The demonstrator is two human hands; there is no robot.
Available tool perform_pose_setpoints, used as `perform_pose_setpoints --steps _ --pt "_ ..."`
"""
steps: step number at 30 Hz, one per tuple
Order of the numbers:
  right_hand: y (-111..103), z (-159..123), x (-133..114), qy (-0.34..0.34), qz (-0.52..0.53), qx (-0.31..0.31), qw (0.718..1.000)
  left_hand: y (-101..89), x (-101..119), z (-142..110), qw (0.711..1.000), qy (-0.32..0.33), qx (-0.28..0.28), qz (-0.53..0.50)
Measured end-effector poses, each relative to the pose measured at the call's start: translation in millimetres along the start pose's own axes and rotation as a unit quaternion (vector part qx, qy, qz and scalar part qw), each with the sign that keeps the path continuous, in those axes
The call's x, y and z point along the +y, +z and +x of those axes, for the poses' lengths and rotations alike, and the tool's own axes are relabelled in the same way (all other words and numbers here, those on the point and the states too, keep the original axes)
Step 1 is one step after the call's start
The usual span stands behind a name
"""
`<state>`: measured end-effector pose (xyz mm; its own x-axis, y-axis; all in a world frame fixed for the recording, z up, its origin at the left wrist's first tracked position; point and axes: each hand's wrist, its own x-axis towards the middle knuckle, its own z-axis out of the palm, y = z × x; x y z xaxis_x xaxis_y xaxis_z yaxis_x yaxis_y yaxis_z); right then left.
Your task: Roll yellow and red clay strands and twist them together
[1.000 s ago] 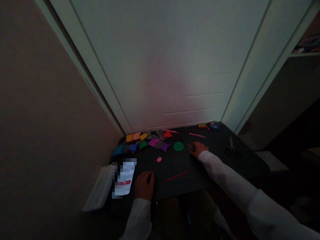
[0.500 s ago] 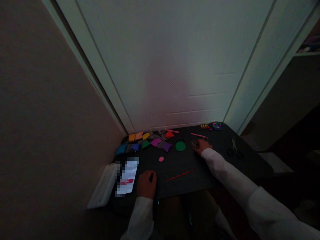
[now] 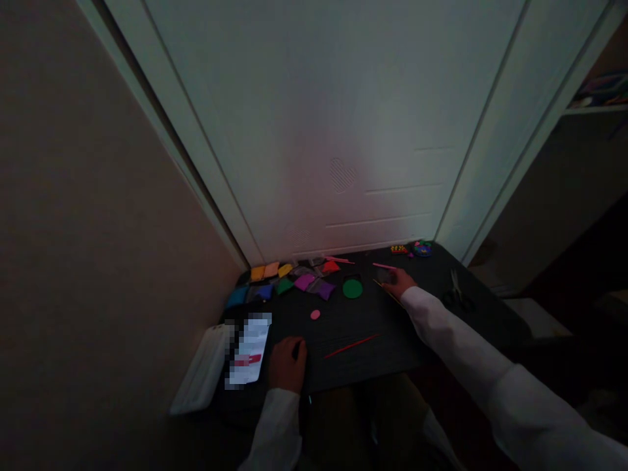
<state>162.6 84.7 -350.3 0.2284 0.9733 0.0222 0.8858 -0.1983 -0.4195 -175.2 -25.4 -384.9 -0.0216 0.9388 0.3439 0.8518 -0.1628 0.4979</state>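
Note:
My left hand (image 3: pixel 288 364) rests on the dark table near its front edge, fingers curled in, with nothing visible in it. Beside it on the left lies a lit phone (image 3: pixel 250 350), partly pixelated. My right hand (image 3: pixel 401 283) reaches over the table's right half, its fingers apart. Under and in front of that hand runs a thin pale stick (image 3: pixel 387 292). A pink stick-like tool (image 3: pixel 383 265) lies at its upper fingers, its right end hidden. To the left are a green disc (image 3: pixel 352 288) and a small pink flat disc (image 3: pixel 315 314). Nearer me lies a thin red strip (image 3: pixel 350 346).
Several coloured packets (image 3: pixel 304 282) line the back left of the table. Pink tools (image 3: pixel 338 260) lie behind them. Black-handled scissors (image 3: pixel 456 291) rest at right, and small colourful pieces (image 3: pixel 422 248) sit at the back right. A white object (image 3: pixel 201 373) stands by the left wall.
My right hand has shifted slightly up and right, covering the pink tool's right end and exposing more of the thin pale stick. The left hand stays in place.

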Motion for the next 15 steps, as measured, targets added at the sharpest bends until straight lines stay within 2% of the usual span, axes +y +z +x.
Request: perform_pose_setpoints --steps 4,11,15 --pt "-9 -4 20 -0.018 0.059 0.018 0.998 -0.1 0 1 1.0 -0.004 -0.008 -0.004" --pt "0 -47 23 -0.054 -0.058 -0.018 0.997 0.5 1 1 1.0 0.0 -0.001 0.0" --pt "3 -54 20 -0.027 -0.093 -0.005 0.995 -0.7 1 1 1.0 0.0 -0.003 0.004"
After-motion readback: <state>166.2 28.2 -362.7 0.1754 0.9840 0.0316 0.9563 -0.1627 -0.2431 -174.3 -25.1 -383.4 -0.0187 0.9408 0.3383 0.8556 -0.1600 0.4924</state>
